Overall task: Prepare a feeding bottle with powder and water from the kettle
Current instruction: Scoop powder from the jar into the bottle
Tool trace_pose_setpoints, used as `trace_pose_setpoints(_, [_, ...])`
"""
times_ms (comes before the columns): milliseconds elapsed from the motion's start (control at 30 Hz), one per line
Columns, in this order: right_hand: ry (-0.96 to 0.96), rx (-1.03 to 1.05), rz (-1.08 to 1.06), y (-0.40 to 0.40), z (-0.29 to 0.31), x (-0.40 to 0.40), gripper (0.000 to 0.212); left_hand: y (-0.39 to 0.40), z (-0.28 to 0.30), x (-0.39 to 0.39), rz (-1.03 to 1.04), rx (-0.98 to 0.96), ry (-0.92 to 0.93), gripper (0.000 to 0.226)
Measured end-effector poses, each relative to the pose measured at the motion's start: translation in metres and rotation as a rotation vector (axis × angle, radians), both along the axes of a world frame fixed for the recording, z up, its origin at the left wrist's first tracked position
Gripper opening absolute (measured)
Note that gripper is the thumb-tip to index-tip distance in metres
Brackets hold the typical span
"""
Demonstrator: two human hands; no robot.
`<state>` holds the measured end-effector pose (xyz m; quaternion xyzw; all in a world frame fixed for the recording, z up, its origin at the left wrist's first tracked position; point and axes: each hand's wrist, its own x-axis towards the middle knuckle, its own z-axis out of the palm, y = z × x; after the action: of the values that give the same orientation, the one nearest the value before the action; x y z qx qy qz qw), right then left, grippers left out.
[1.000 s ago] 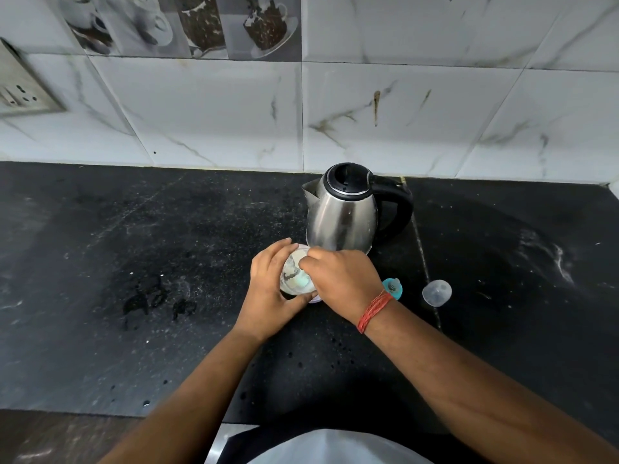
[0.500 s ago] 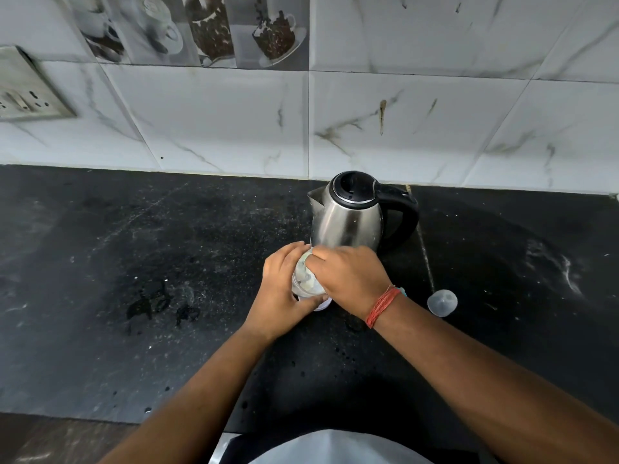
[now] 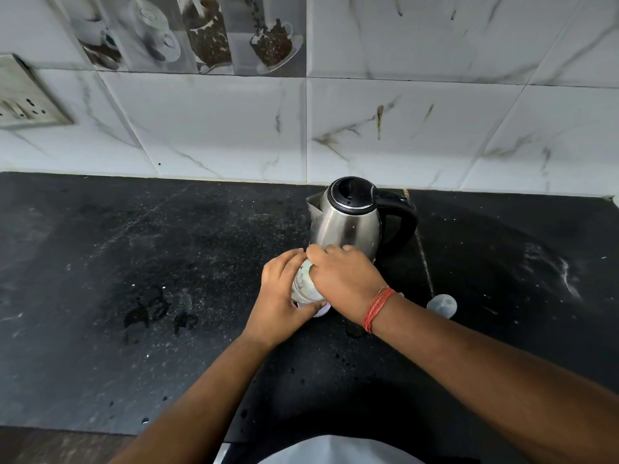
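We see both hands on the bottle (image 3: 303, 283), which stands on the black counter (image 3: 100, 296) just in front of the kettle (image 3: 348, 226). Left hand (image 3: 281, 296) wraps its side, fingers curled round it, thumb low near the base. Right hand (image 3: 345, 279), red thread (image 3: 376, 308) on the wrist, is clamped over its top, fingers curled down; what's under the palm is hidden. Bottle has a pale print, unreadable. Clear cap (image 3: 441, 305) lies right of the hands, apart. Kettle is steel, black lid and handle, no brand visible. Behind: marble tiles, coffee-cup picture tile (image 3: 207, 31), switch plate (image 3: 23, 98) far left.
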<state>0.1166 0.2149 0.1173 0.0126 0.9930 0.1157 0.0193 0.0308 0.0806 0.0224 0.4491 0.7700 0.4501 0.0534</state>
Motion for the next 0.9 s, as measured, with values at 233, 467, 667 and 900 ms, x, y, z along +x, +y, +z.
trace_pose_setpoints(233, [0.038,-0.183,-0.106,-0.005,-0.004,0.004,0.02,-0.004,-0.003,0.0,0.008,0.014,-0.006,0.09])
trace_pose_setpoints(467, [0.128,-0.507,-0.275,0.0,-0.006,0.009,0.016,-0.011,-0.008,-0.006,0.065,0.031,-0.003,0.093])
trace_pose_setpoints(667, [0.197,-0.928,-0.48,0.011,-0.011,0.012,0.014,-0.014,-0.008,-0.007,0.102,0.035,-0.024,0.091])
trace_pose_setpoints(900, [0.264,-1.179,-0.648,0.015,-0.009,0.019,0.018,-0.016,-0.008,-0.007,0.13,0.063,-0.088,0.089])
